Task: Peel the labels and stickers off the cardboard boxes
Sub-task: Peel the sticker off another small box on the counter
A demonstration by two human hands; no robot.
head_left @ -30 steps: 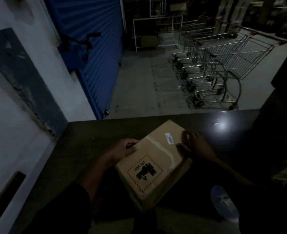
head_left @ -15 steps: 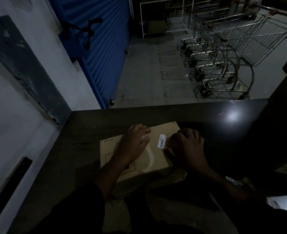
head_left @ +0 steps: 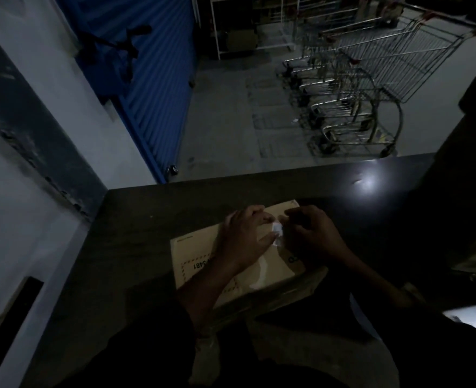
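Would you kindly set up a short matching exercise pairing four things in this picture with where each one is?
Things:
1. cardboard box
2. small white sticker
3. shopping trolleys
4. blue shutter

Places:
A. between the two hands
B. on the floor beyond the table
C. by the wall, on the left
D. flat on the dark table

Pairs: 1-D, 2-A, 3-B, 4-C

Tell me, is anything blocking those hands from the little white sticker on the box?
Nothing visible does. The left hand and right hand meet at the white sticker on the cardboard box.
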